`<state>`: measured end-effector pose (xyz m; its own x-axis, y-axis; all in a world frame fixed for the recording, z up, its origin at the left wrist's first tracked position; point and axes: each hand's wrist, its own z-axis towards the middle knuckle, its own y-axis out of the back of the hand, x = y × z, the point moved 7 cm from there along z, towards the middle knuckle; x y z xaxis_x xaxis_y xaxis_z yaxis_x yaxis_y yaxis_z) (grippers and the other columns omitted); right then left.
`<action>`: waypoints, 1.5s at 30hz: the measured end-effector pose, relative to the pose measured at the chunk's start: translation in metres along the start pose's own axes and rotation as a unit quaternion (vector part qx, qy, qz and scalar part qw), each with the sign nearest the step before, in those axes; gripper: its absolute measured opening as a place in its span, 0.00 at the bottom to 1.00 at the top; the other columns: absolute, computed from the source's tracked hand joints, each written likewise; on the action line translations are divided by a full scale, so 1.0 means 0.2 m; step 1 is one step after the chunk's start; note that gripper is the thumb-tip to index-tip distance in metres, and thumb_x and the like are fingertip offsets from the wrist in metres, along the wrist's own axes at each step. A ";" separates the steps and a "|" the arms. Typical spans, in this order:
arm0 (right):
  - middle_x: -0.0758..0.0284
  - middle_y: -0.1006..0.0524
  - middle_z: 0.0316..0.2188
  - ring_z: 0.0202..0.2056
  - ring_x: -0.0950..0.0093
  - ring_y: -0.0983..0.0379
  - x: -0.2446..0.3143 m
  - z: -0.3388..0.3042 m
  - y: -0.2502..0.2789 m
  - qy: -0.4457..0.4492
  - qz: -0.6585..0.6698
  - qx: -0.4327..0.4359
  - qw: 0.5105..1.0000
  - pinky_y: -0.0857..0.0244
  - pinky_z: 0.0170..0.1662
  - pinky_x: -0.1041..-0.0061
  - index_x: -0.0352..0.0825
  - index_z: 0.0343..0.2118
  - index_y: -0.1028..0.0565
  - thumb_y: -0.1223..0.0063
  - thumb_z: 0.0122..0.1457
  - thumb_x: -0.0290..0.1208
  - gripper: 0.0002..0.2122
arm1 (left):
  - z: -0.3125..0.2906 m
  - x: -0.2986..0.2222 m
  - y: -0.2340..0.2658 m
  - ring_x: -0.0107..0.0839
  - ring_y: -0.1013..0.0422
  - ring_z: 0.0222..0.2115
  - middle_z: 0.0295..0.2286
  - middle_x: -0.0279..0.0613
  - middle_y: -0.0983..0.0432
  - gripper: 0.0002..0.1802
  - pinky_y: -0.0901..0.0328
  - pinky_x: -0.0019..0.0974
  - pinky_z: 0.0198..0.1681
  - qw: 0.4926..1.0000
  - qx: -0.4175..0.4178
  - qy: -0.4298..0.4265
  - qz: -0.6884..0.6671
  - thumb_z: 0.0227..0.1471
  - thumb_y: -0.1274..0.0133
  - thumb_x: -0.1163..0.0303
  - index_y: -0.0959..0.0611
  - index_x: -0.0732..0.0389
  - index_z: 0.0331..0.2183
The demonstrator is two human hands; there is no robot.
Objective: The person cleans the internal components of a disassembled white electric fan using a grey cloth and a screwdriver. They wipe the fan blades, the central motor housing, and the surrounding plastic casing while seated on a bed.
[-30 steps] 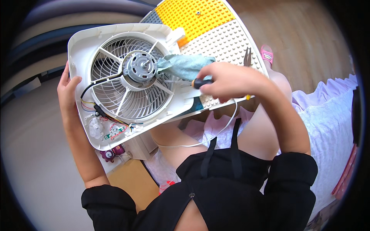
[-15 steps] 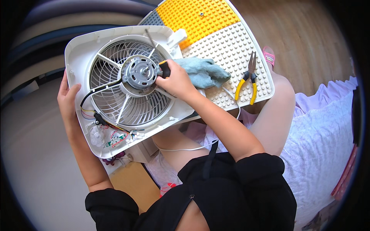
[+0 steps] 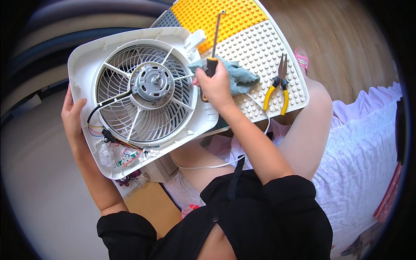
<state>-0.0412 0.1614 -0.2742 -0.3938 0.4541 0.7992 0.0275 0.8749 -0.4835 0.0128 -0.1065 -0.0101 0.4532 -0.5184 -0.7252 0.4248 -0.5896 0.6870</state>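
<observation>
My left hand grips the left edge of a white fan housing, thumb on the rim and fingers behind it. The housing leans tilted with its inside toward me. A round silver motor sits at its centre, over a slatted white grille. Wires and a small green circuit board lie in its near left corner. My right hand is closed around the black and yellow handle of a screwdriver, its long shaft pointing up and away. A grey-blue cloth lies just behind this hand.
The studded tabletop has yellow, white and grey areas. Yellow-handled pliers rest on its right part, and a small metal nut on its yellow part. A white cord runs over my lap. A bed with pale cloth stands at right.
My right hand has moved right, away from the motor, and turned the screwdriver from pointing up-left to nearly straight up. The housing has shifted slightly left with my left hand.
</observation>
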 end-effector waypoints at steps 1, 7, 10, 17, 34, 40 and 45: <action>0.66 0.27 0.21 0.19 0.79 0.28 0.03 -0.01 -0.01 -0.007 0.008 0.046 0.999 0.32 0.23 0.79 0.29 0.34 0.34 0.48 0.49 0.25 0.10 | 0.00 0.01 0.01 0.35 0.29 0.43 0.46 0.51 0.30 0.37 0.36 0.31 0.46 1.000 -0.002 0.003 -0.002 0.39 0.53 0.80 0.37 0.70 0.56; 0.69 0.27 0.20 0.19 0.85 0.31 0.07 -0.05 -0.14 -0.010 -0.165 0.186 0.969 0.37 0.23 0.82 0.31 0.31 0.26 0.43 0.50 0.31 0.09 | 0.01 0.05 0.02 0.36 0.29 0.43 0.46 0.50 0.30 0.37 0.36 0.32 0.46 1.000 0.005 0.017 -0.021 0.40 0.53 0.79 0.37 0.69 0.56; 0.69 0.26 0.19 0.19 0.84 0.31 0.08 -0.06 -0.10 0.011 -0.207 0.162 0.965 0.37 0.23 0.80 0.32 0.30 0.25 0.42 0.50 0.33 0.10 | 0.02 0.06 0.02 0.36 0.30 0.43 0.46 0.50 0.30 0.36 0.36 0.32 0.46 0.999 0.017 0.016 -0.025 0.41 0.52 0.79 0.37 0.69 0.56; 0.59 0.25 0.26 0.30 0.63 0.28 0.22 -0.02 0.00 0.105 -0.282 0.189 0.935 0.34 0.35 0.69 0.32 0.31 0.25 0.42 0.44 0.31 0.11 | 0.03 0.10 0.05 0.36 0.30 0.43 0.46 0.49 0.30 0.35 0.36 0.33 0.46 0.999 0.019 0.020 -0.031 0.44 0.50 0.77 0.37 0.68 0.56; 0.54 0.26 0.25 0.28 0.60 0.27 0.44 0.06 -0.02 0.116 -0.306 0.275 0.904 0.34 0.33 0.69 0.30 0.34 0.26 0.49 0.46 0.27 0.12 | 0.06 0.24 0.12 0.36 0.31 0.44 0.47 0.48 0.32 0.35 0.36 0.33 0.46 0.996 0.062 0.020 -0.059 0.44 0.51 0.74 0.38 0.67 0.56; 0.51 0.25 0.27 0.31 0.56 0.27 0.30 0.08 -0.02 0.095 -0.315 0.306 0.894 0.34 0.36 0.67 0.30 0.31 0.26 0.46 0.43 0.27 0.11 | 0.00 0.25 0.10 0.39 0.29 0.40 0.44 0.52 0.31 0.36 0.32 0.38 0.42 0.996 0.052 0.019 -0.076 0.41 0.51 0.69 0.38 0.66 0.54; 0.55 0.25 0.25 0.29 0.59 0.27 0.32 0.12 0.00 0.055 -0.272 0.273 0.921 0.33 0.35 0.69 0.30 0.32 0.28 0.45 0.43 0.27 0.11 | -0.07 0.29 0.14 0.43 0.30 0.41 0.43 0.52 0.31 0.36 0.33 0.40 0.43 0.993 0.005 0.038 -0.108 0.38 0.52 0.68 0.37 0.65 0.53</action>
<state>-0.0880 0.1870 -0.2312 -0.1173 0.0135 0.9930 -0.6245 0.7765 -0.0843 0.0612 -0.1448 -0.0327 0.4105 -0.3300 -0.8500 0.5113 -0.6886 0.5142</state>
